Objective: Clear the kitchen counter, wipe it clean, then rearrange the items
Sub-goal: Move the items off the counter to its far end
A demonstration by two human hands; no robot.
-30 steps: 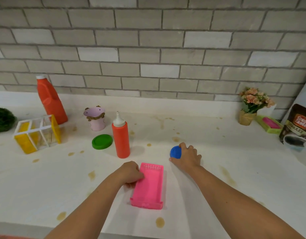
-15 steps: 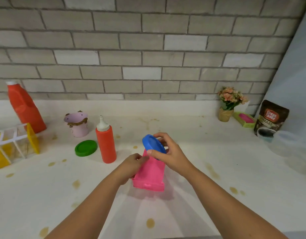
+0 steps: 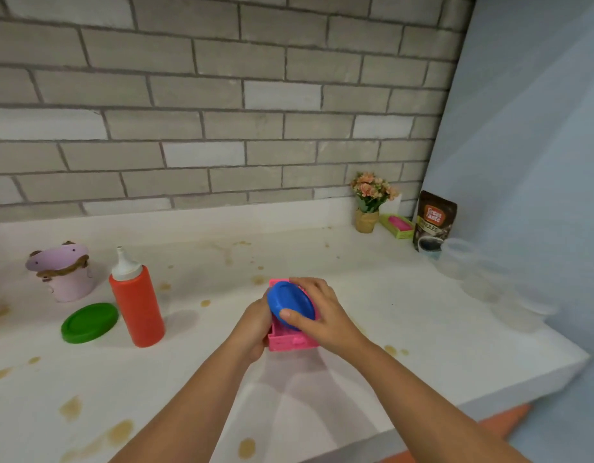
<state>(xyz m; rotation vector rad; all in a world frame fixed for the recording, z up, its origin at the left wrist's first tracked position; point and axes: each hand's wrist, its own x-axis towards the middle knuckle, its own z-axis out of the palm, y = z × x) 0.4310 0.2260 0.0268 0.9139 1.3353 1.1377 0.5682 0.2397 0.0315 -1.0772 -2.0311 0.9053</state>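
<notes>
Grasping blue lid (image 3: 290,303), right fingers (image 3: 309,286) now cover pink basket (image 3: 290,342); left fingers (image 3: 259,310) grasp basket.

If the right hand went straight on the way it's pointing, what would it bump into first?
The pink basket, just past the blue lid that the right hand grips, with the left hand gripping that basket close beyond. Depth is hard to judge.

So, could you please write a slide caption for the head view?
Right hand holds a blue lid against the pink basket gripped by the left hand over a stained counter.
</notes>
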